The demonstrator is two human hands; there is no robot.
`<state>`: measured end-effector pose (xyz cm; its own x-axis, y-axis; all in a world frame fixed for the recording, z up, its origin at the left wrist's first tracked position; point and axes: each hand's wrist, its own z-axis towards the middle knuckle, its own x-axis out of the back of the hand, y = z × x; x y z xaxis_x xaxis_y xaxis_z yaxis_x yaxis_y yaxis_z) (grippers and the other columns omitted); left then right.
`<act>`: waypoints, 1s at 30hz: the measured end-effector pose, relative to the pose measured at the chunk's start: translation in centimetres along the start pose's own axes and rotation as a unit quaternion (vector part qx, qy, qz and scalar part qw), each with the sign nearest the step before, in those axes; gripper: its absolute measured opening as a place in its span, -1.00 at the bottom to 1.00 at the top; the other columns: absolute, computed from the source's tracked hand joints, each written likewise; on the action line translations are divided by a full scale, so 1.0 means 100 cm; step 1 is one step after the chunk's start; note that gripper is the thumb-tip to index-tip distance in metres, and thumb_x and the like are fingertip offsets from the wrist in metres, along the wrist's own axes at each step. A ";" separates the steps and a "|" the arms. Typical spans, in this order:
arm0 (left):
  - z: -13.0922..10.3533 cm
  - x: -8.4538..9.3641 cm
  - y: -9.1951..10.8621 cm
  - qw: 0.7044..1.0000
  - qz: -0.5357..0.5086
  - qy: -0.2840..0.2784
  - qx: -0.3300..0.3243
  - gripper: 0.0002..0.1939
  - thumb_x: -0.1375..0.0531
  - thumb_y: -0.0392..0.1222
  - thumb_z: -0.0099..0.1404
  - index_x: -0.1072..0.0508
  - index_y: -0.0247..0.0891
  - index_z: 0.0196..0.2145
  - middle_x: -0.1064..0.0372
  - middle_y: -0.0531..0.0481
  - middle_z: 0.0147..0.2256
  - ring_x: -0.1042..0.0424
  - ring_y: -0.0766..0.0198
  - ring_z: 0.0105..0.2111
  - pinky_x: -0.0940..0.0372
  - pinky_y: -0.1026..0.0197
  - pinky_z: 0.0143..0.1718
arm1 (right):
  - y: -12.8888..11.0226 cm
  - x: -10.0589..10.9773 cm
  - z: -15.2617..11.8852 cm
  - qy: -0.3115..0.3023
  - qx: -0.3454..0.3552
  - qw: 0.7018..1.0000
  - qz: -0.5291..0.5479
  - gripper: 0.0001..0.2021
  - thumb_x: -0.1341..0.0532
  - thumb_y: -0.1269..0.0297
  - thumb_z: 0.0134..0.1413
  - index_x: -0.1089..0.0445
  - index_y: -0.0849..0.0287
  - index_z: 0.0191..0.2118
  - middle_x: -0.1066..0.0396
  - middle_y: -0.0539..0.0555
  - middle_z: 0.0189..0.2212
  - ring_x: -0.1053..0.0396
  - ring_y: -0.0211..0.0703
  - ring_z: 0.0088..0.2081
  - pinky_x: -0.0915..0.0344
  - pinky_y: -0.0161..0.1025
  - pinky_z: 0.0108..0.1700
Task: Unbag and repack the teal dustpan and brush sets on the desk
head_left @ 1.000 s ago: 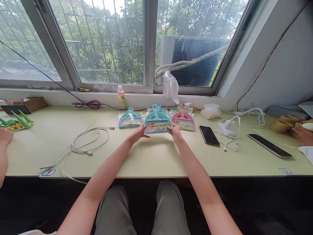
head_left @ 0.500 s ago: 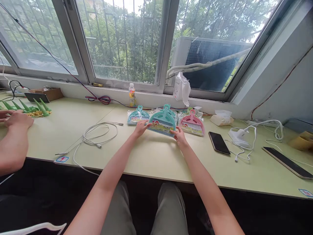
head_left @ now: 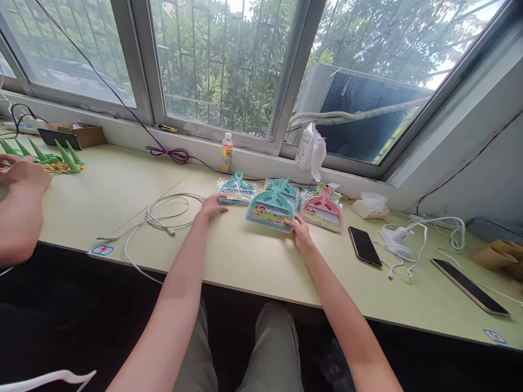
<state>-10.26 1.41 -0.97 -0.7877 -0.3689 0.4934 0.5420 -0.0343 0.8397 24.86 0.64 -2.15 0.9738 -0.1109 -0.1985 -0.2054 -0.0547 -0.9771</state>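
My right hand (head_left: 300,231) grips the lower right corner of a teal dustpan-and-brush set (head_left: 273,209) in clear wrapping, which tilts up toward me. Behind it stands a second teal set (head_left: 286,188), partly hidden. Off to the left, my left hand (head_left: 213,207) has its fingers apart at the lower left edge of another teal dustpan set (head_left: 237,190); whether it touches the wrapping I cannot tell. A pink dustpan set (head_left: 323,211) rests to the right, with a green one partly showing behind it.
A drink bottle (head_left: 226,152) and a tissue pack (head_left: 310,149) stand by the window. Coiled white cable (head_left: 163,209) lies left; a phone (head_left: 365,246), charger (head_left: 398,239) and tablet (head_left: 469,286) lie right. Another person's hand (head_left: 26,174) is at green spiky things far left.
My left hand has let go of the front teal dustpan set and moved left to the set there. My right hand still holds the front one. The view has shifted slightly.
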 end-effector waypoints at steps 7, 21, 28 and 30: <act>0.014 -0.015 -0.008 0.988 0.112 0.103 0.023 -0.84 -0.26 -0.12 0.27 -0.61 -0.23 -0.30 -0.57 -0.21 -0.22 -0.47 -0.06 -0.07 -0.24 0.03 0.04 | 0.001 -0.004 -0.007 -0.061 0.014 0.997 -0.047 -0.46 -0.49 0.34 -0.45 -0.47 0.14 -0.17 -0.56 -0.01 -0.42 -0.50 -0.15 -0.41 -0.40 -0.29 -0.41; -0.001 -0.021 0.016 0.968 0.179 0.147 0.091 -0.72 -0.07 -0.16 0.41 -0.55 -0.24 -0.11 -0.55 -0.25 -0.14 -0.49 -0.02 -0.07 -0.28 0.09 -0.11 | 0.031 -0.128 0.048 0.064 0.139 0.962 -0.227 -0.63 -0.27 0.32 0.02 -0.49 0.23 -0.01 -0.58 0.14 -0.16 -0.51 -0.07 -0.12 -0.36 -0.20 -0.01; -0.003 -0.023 0.027 0.960 0.194 0.192 0.058 -0.45 0.15 0.00 0.48 -0.39 -0.43 0.11 -0.43 -0.46 0.00 -0.38 -0.20 0.06 -0.22 -0.16 0.02 | 0.023 -0.157 0.064 0.096 0.162 0.903 -0.385 -0.60 -0.31 0.25 0.09 -0.49 0.19 0.07 -0.33 0.24 0.13 -0.20 0.10 0.19 -0.22 -0.13 0.13; -0.009 -0.027 0.037 0.938 0.224 0.263 -0.031 -0.45 0.09 0.00 0.46 -0.26 -0.45 0.21 -0.23 -0.49 0.18 -0.20 -0.23 0.21 -0.11 -0.23 0.14 | 0.022 -0.159 0.067 0.077 0.164 0.895 -0.407 -0.60 -0.32 0.22 0.10 -0.49 0.15 0.07 -0.29 0.21 0.15 -0.19 0.09 0.19 -0.22 -0.13 0.13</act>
<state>-5.88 1.39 0.62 -0.2321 -0.7653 0.6004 0.8133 0.1859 0.5514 9.62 8.95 -1.68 0.7572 -0.3039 0.5782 0.6309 0.1109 -0.7679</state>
